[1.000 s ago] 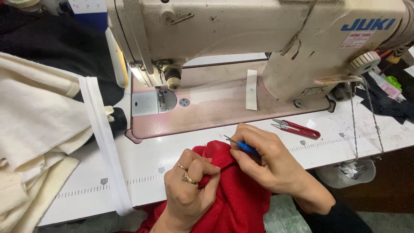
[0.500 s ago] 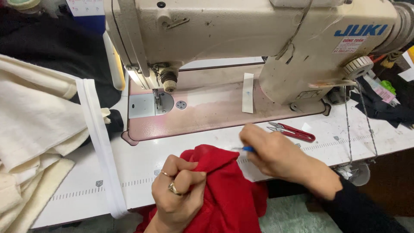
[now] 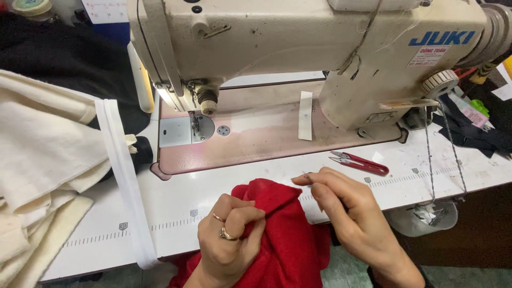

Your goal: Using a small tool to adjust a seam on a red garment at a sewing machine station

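Note:
A bunched piece of red fabric [image 3: 280, 229] hangs over the near edge of the white sewing table [image 3: 213, 197]. My left hand [image 3: 229, 240], with rings on two fingers, is clenched on the fabric's left side. My right hand [image 3: 346, 213] lies just right of the fabric with thumb and forefinger pinched together. Only the thin tip of a small tool [image 3: 306, 175] shows past those fingertips; the rest is hidden in the hand. The tip hovers just over the table, beside the fabric's upper right edge.
A cream industrial sewing machine [image 3: 320, 48] with a pink bed [image 3: 256, 138] fills the back. Red thread snips [image 3: 360, 163] lie right of my right hand. Cream fabric [image 3: 42, 160] and a white strip [image 3: 125, 181] lie left; black cloth [image 3: 474, 133] sits at the far right.
My right hand has lifted off the red fabric and drawn to the right with the small tool. My left hand has closed tighter on the fabric and pulled it down toward me.

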